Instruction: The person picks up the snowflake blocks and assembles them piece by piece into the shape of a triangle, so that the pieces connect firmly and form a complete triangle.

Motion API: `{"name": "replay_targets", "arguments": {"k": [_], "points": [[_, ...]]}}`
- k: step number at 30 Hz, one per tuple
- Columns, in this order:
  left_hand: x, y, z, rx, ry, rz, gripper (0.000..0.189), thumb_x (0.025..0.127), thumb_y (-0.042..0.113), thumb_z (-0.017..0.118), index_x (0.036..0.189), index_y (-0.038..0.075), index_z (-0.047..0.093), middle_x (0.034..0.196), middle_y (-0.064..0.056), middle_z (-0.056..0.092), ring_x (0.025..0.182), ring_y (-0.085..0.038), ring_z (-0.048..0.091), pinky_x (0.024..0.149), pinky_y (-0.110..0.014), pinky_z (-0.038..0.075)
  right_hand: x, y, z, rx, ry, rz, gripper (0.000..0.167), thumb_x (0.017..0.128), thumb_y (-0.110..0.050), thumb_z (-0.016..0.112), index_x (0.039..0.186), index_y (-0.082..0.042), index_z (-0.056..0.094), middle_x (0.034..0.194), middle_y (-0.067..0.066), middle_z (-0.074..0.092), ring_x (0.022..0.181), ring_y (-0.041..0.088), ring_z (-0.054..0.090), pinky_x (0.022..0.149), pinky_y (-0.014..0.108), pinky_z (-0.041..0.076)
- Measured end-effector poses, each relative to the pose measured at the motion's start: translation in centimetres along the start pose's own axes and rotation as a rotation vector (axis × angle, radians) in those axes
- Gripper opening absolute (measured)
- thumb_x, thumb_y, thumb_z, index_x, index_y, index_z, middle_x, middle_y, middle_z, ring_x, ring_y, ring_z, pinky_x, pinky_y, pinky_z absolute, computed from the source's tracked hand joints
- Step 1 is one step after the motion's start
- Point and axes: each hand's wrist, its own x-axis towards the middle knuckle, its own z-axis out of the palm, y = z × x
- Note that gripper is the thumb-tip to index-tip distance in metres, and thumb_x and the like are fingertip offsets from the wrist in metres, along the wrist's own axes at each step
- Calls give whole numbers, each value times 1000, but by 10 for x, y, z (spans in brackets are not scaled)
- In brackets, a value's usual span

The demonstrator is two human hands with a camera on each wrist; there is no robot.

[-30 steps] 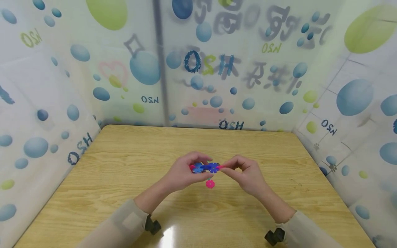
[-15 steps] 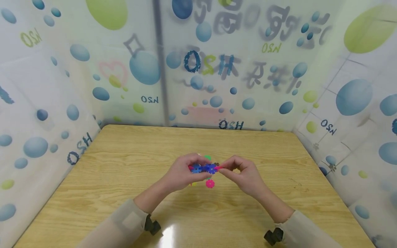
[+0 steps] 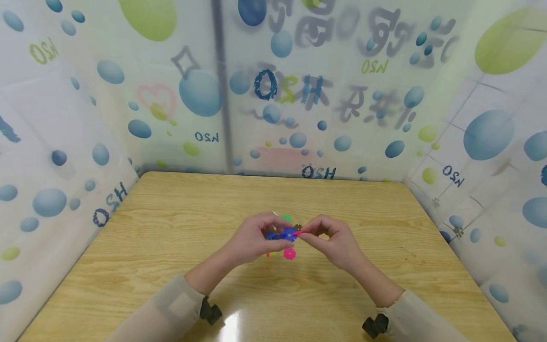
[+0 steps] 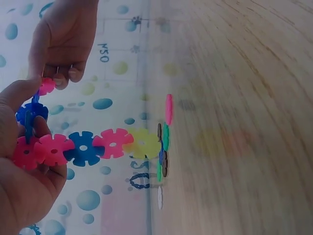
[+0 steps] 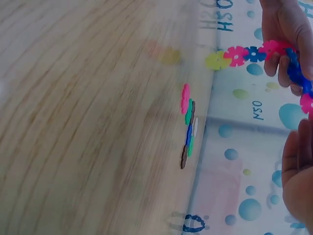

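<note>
My left hand (image 3: 252, 237) grips a chain of notched plastic snowflake discs between thumb and fingers. In the left wrist view the chain hangs from this hand as pink discs (image 4: 54, 151), a blue disc (image 4: 83, 148), another pink one and a yellow disc (image 4: 145, 143) at the end near the tabletop. Darker blue discs (image 3: 289, 233) bridge the space between both hands. With thumb and index finger my right hand (image 3: 337, 240) pinches a pink disc (image 4: 47, 86) at the chain's other end, right at the last blue disc. Part of the chain is hidden behind the left fingers.
Loose discs lie on the wooden table (image 3: 171, 213) beneath and behind the hands: a pink disc (image 3: 289, 253), a green disc (image 3: 286, 217), a brown disc (image 3: 298, 227) and several others. Patterned fabric walls (image 3: 273, 128) enclose the table at the back and sides.
The blue discs between the hands have dipped slightly and shifted left, with the right fingers following on the pink disc. Loose green and brown discs have come into sight beyond the hands.
</note>
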Motion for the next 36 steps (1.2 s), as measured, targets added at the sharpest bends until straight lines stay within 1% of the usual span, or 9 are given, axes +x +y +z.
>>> {"name": "replay_targets", "arguments": {"k": [5,10,12,15,19,24,28,32,36], "points": [[-2,1,-4,10,22,-8,32,94,30,90,124,25,80,106,2,74,86,-22,67,71,-29,59,5,10,-9,44,4,119,13,108,-24,72,114,-13,78,112,6,76,97,20,70,85,28,60],[-3,-1,-8,-2,31,-54,32,95,34,89,125,27,79,110,2,74,89,-23,67,75,-31,59,21,33,-18,-49,-38,256,29,108,-37,72,121,-12,78,114,15,74,99,39,66,81,34,58],[-2,-2,-8,-9,34,-71,32,95,35,89,125,28,79,111,2,74,91,-23,67,76,-31,59,27,43,-20,-86,-69,303,33,108,-39,72,125,-11,77,115,17,74,99,40,65,80,36,56],[-2,-3,-9,-24,31,-83,32,95,35,88,125,27,79,112,0,74,91,-24,66,76,-31,58,38,57,-20,-136,-120,352,33,108,-36,71,128,-10,76,115,12,75,98,31,65,81,36,55],[-2,-3,-9,-36,27,-92,32,96,35,88,125,26,79,112,-1,74,90,-24,66,74,-30,58,50,72,-19,-189,-196,381,27,108,-31,72,126,-11,76,112,6,73,95,21,62,80,34,54],[-2,-3,-9,-34,30,-100,32,96,35,88,126,27,79,112,-1,74,89,-24,66,72,-30,58,63,82,-14,-234,-247,429,22,105,-30,76,123,-19,77,113,5,73,97,21,61,81,33,51],[-2,-4,-9,-39,31,-100,33,96,36,87,126,26,79,113,-2,74,89,-24,65,70,-29,57,69,82,-11,-267,-281,457,25,103,-31,78,125,-20,77,119,6,75,104,23,66,88,37,54],[-2,-5,-10,-64,27,-96,34,97,35,87,128,26,78,115,-3,74,88,-25,65,69,-28,56,73,79,-8,-322,-309,460,30,100,-32,81,127,-19,75,118,7,74,106,24,66,96,43,54],[-1,-5,-10,-99,20,-83,33,98,34,85,130,26,78,115,-4,73,85,-25,64,66,-27,55,74,78,-8,-349,-330,449,30,99,-30,83,126,-17,75,114,6,72,104,23,62,96,43,53]]}}
